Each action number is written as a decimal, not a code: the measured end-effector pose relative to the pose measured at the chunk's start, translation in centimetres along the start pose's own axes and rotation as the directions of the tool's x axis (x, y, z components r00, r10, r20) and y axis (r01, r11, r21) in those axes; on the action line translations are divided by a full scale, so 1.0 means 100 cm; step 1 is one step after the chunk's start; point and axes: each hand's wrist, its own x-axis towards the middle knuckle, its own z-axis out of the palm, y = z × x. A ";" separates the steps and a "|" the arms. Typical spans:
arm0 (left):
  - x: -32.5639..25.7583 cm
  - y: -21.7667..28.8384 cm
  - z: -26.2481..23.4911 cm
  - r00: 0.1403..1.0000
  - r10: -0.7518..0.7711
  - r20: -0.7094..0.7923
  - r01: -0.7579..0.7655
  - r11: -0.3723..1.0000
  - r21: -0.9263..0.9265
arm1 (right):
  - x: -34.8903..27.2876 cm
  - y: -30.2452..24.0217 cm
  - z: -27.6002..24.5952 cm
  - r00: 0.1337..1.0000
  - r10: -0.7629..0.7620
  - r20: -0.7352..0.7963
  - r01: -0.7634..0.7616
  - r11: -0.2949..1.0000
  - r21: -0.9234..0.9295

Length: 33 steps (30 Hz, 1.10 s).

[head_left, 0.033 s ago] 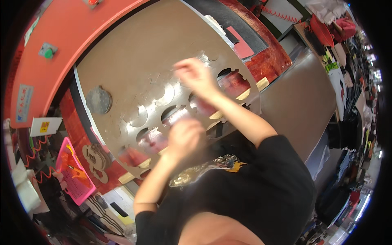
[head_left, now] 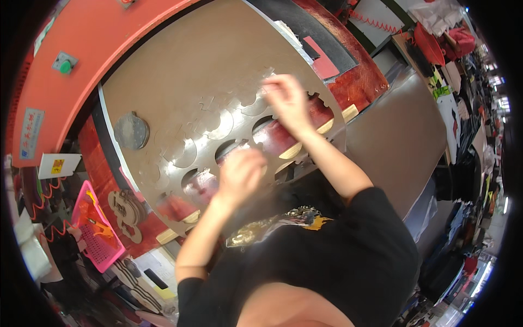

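My right hand (head_left: 289, 103) had moved to the right across the brown sheet (head_left: 180, 71), and my left hand (head_left: 241, 173) had shifted slightly, up and to the left. The right hand's move had bared a curved cut line (head_left: 253, 107) that my wrist and fingers had partly covered, and the hand then overlapped the rightmost of the big openings instead. So the change lay in my reach alone: the sheet looked to be in the same place, spread over the red board (head_left: 362, 76), with the same row of openings along its near side, such as the middle opening (head_left: 276, 139).

The fingers of my right hand were bent, and blur smeared their tips; I could not tell whether they pinched anything. My left hand was half curled and blurred too, beside the opening left of the middle one, and its grip was just as unclear to me.

Nothing had been disturbed farther out, as far as I could see. The round grey block (head_left: 132, 131) sat on the sheet's left part, the stack of cut pieces (head_left: 126, 215) lay off its left edge, and the pink basket (head_left: 103, 250) stood beyond those pieces.
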 end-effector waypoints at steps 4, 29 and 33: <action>0.060 -0.032 0.003 0.994 -0.104 0.029 0.101 0.991 0.090 | 0.017 0.022 -0.111 0.934 -0.210 -0.288 -0.035 0.751 -0.659; 0.183 -0.065 0.050 0.750 -0.623 0.222 0.660 0.685 -0.307 | 0.012 -0.014 -0.128 0.987 0.069 -0.147 -0.099 0.973 -0.207; 0.198 -0.079 -0.019 0.565 -0.728 -0.388 0.418 0.658 -0.626 | -0.038 -0.031 -0.110 0.964 0.242 0.113 -0.247 0.969 0.031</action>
